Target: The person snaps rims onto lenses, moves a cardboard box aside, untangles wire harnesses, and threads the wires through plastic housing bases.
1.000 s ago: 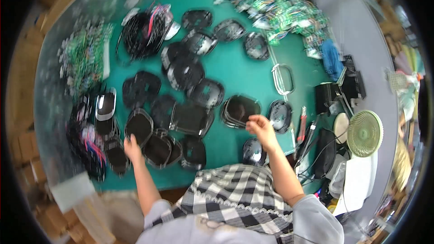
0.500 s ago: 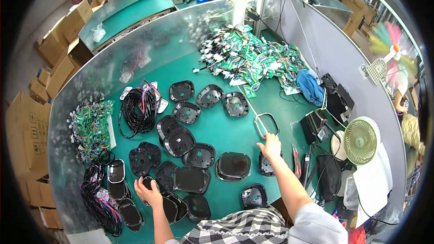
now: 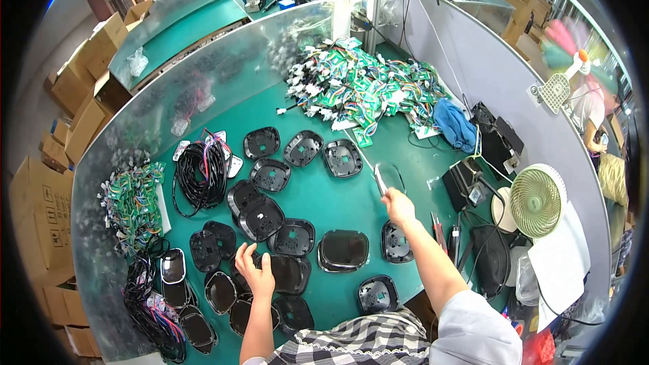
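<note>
My right hand is closed on a thin rounded frame with a pale rim, held above the right middle of the green table. The frame is tilted and partly blurred, so its far side barely shows. My left hand is open, fingers spread, over several black plastic housings; whether it touches them I cannot tell. Beside it lies a flat dark panel on a housing. Between my hands rests a stack of rounded dark panels. A shallow black housing lies under my right forearm, partly covered.
Heaps of green circuit boards with wires lie at the back and at the left. A black cable coil sits front of centre-left. Screwdrivers, a black box and a green fan stand right. Low partitions enclose the table.
My right hand has tilted the rounded frame from facing up to nearly edge-on. My left hand has moved right and away from me, off a small rimmed panel that now shows fully.
</note>
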Demonstrator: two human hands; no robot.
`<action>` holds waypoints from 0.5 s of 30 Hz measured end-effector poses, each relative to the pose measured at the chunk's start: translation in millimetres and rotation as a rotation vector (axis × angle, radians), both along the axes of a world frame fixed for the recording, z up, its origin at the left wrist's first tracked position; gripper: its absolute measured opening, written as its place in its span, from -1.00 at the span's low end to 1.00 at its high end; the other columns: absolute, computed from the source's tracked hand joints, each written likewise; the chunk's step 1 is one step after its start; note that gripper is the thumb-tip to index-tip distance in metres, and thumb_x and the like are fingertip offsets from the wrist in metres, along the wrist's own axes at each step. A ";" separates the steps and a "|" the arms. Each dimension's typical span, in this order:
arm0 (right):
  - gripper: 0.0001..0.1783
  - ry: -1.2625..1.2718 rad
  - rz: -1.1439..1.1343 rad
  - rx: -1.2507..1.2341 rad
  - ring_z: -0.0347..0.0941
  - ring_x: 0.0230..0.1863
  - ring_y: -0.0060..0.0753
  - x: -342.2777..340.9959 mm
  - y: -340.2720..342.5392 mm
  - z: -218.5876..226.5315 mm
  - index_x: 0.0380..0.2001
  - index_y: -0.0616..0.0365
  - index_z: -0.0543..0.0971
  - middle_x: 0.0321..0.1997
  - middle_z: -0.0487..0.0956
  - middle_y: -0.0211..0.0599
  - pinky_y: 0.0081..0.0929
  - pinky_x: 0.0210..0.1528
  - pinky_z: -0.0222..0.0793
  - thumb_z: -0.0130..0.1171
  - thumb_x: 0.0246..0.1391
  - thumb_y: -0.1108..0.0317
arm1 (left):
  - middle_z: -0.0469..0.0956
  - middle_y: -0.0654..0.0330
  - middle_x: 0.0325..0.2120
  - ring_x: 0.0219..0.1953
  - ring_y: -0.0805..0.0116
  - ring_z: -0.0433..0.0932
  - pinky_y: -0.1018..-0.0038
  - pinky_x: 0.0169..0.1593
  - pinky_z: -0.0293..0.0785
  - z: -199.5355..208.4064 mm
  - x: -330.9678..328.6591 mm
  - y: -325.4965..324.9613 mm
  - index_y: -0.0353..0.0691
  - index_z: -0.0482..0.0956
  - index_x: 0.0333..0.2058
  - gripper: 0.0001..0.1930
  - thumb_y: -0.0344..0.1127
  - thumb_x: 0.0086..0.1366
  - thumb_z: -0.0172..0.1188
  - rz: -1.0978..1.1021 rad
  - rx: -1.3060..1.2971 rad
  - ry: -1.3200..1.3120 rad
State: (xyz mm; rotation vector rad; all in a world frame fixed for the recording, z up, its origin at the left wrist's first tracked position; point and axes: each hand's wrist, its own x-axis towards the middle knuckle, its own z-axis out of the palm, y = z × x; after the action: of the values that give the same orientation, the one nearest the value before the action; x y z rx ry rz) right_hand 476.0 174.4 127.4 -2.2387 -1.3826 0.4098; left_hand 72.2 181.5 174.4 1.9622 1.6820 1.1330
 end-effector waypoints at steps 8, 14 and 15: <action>-0.71 1.900 0.192 0.442 0.04 -0.63 -0.68 -66.4 -15.9 122.0 -0.25 0.09 0.35 -0.52 0.30 -0.47 -0.68 -0.56 0.03 -0.08 0.24 0.08 | 0.45 0.03 -0.07 -0.06 0.25 0.46 0.40 0.03 0.33 34.2 99.9 12.9 -0.30 0.36 0.03 -0.58 -0.11 0.36 -0.02 -0.517 -0.353 -0.524; -0.69 1.986 0.180 0.383 0.20 -0.56 -0.63 -110.9 -37.8 113.7 -0.11 0.10 0.36 -0.37 0.40 -0.39 -0.66 -0.49 0.18 -0.12 0.26 0.11 | 0.57 0.13 -0.35 -0.43 0.53 0.47 0.62 -0.32 0.37 61.2 131.0 -5.2 -0.31 0.17 0.08 -0.63 -0.24 0.40 -0.10 -0.600 -0.543 -1.023; -0.66 1.878 0.065 0.321 0.26 -0.52 -0.61 -116.4 -43.3 119.2 -0.04 0.10 0.35 -0.29 0.44 -0.35 -0.65 -0.47 0.23 -0.13 0.27 0.11 | 0.55 0.16 -0.44 -0.53 0.57 0.45 0.66 -0.44 0.37 60.1 124.8 -5.6 -0.29 0.19 0.06 -0.67 -0.28 0.40 -0.12 -0.554 -0.499 -0.960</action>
State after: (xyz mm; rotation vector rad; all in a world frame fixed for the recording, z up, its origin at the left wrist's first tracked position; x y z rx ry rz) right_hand 359.7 131.1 246.7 -0.6954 -0.3292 1.5442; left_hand 197.0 175.9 234.6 1.1329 0.7364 1.0311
